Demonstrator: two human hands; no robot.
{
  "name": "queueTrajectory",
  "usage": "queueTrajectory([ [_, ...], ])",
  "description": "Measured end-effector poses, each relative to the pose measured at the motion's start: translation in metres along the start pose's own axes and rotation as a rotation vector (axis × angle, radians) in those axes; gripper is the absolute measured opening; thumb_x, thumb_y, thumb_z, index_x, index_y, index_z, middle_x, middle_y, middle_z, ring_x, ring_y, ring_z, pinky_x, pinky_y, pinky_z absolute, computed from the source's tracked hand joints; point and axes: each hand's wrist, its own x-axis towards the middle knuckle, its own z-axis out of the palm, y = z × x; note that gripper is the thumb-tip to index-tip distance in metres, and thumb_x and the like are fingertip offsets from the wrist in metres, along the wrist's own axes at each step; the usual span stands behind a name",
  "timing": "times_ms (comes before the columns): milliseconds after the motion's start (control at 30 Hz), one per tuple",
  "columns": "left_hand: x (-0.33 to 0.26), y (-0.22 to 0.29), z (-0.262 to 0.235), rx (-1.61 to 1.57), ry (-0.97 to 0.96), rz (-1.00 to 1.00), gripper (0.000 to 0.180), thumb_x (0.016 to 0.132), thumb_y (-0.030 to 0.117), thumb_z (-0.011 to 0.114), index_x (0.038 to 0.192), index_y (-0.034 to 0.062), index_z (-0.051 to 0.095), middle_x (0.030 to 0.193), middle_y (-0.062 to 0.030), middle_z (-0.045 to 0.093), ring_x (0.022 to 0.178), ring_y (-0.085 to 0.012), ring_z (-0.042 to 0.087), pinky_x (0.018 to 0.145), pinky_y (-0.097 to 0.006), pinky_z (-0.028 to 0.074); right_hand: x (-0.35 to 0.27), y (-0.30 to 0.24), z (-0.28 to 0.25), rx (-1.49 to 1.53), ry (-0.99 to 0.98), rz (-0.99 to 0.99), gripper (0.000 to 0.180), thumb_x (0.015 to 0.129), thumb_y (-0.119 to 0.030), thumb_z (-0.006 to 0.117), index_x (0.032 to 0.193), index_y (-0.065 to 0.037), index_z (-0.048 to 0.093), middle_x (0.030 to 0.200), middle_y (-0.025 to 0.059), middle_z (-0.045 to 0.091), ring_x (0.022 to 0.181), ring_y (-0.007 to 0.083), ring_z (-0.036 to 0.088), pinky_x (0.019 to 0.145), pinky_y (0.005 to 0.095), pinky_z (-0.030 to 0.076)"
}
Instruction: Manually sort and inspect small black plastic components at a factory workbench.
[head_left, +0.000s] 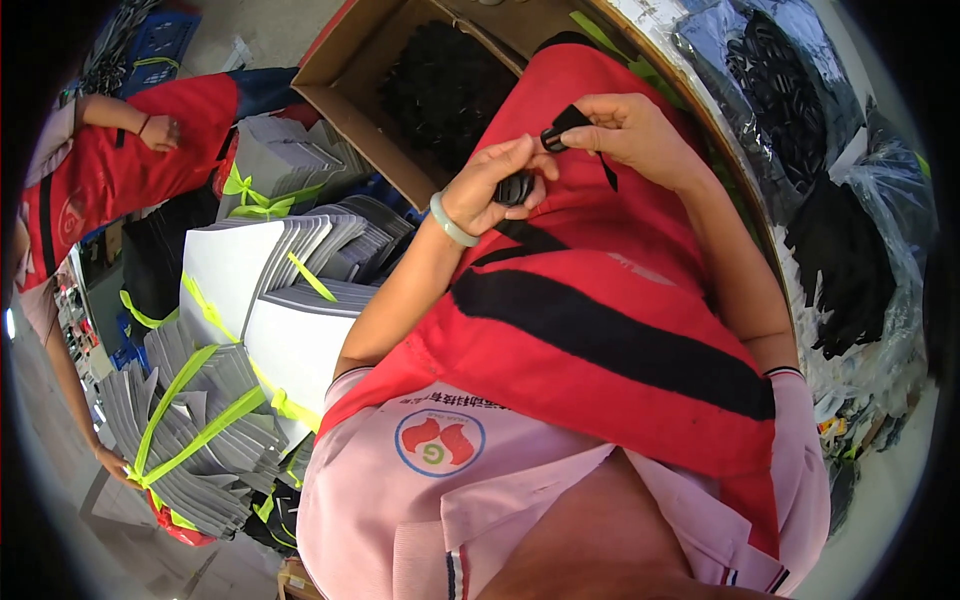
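Observation:
Over my lap, my left hand, with a pale bangle at its wrist, is closed around a dark ribbed plastic piece. Its thumb and forefinger also reach a small black plastic fitting, whose exact kind is too small to tell. My right hand pinches a short black strap that meets this fitting. Below the right fingers hangs a thin black strip, against the red apron on my lap.
A cardboard box with many small black pieces stands ahead. On the left are stacks of grey-white sheets tied with yellow-green strips. A co-worker in a red apron is beyond them. Clear plastic bags with black goods lie right.

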Motion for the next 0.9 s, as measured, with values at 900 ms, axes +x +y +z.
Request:
queueTrajectory([
  [900, 0.013, 0.009, 0.024, 0.122, 0.312, 0.215, 0.014, 0.093, 0.019, 0.061, 0.099, 0.0066, 0.062, 0.074, -0.0019, 0.06, 0.059, -0.0117, 0.056, 0.046, -0.021, 0.043, -0.024, -0.021, 0.014, 0.122, 0.149, 0.2, 0.02, 0.095, -0.025, 0.055, 0.09, -0.007, 0.062, 0.06, -0.0005, 0.056, 0.04, 0.0015, 0.038, 0.036, 0.018, 0.026],
])
